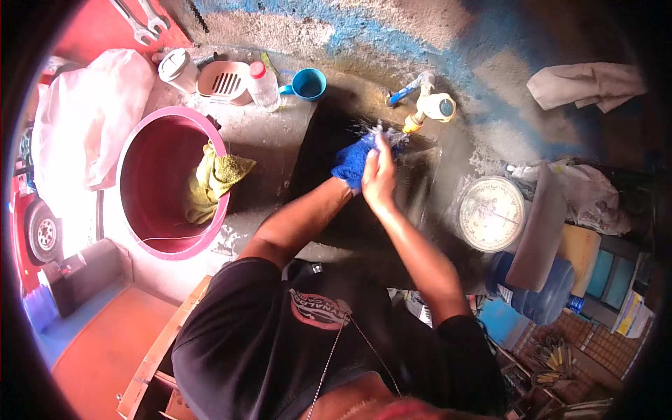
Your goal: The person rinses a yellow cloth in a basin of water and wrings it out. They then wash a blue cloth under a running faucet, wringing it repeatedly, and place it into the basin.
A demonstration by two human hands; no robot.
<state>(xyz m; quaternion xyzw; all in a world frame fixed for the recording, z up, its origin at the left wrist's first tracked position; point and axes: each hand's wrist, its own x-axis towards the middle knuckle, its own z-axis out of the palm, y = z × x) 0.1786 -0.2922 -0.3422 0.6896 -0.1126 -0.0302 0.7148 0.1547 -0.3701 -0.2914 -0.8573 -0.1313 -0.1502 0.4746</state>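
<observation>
A wet, bright blue cloth is bunched over my left hand, under the running faucet. The cloth hides the fingers of my left hand; only the wrist shows below it. My right hand lies along the right side of the cloth, touching it, with its fingers stretched upward. Water splashes where the stream meets the cloth and fingertips. Both hands are over a dark sink basin.
At left stands a pink tub with a yellow-green cloth over its rim. Behind are a blue mug, a red-capped bottle and a slotted soap dish. A round dial scale stands at right, near a blue water jug.
</observation>
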